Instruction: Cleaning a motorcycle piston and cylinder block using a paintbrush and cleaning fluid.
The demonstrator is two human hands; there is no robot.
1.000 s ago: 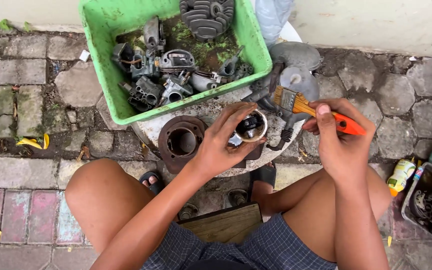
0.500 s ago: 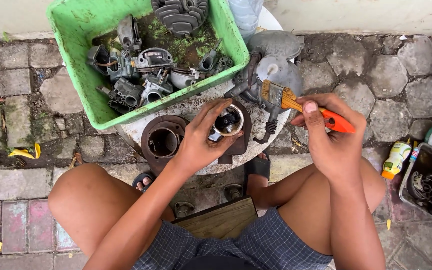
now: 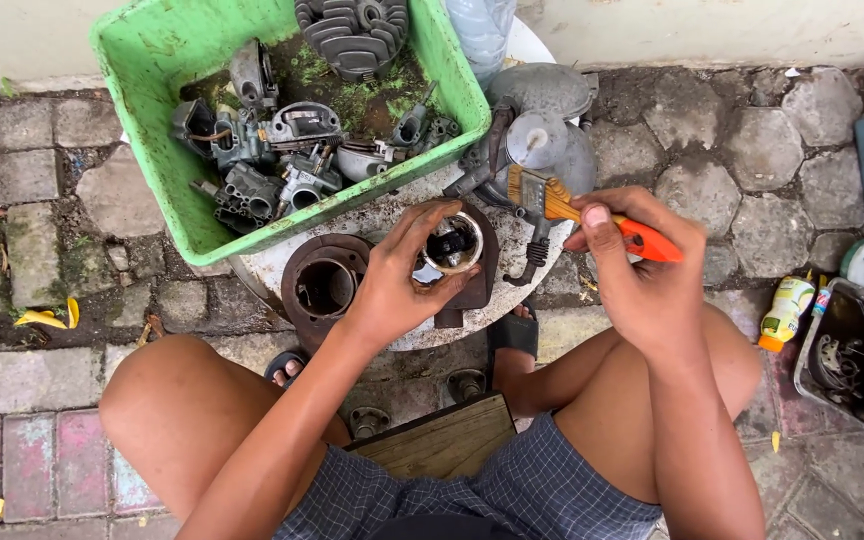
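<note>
Since the earlier frame we are holding the same grips, and the paintbrush (image 3: 592, 218) has barely shifted. Our left hand (image 3: 402, 285) is clasping a small round metal part (image 3: 452, 243) above the round worktop (image 3: 392, 215). Our right hand (image 3: 642, 275) is closing around the brush's orange handle, bristles pointing toward the green tub (image 3: 167, 140) of engine parts.

Open gap betw left hand (image 3: 392, 290) and right hand (image 3: 642, 290), over white slab (image 3: 392, 215). Blocked ahead by green tub (image 3: 282, 230) w/ engine parts, grey metal housing (image 3: 542, 130) to its right. Rusty ring (image 3: 324, 285) crowding just left of left hand. Knees hemming in both sides.
</note>
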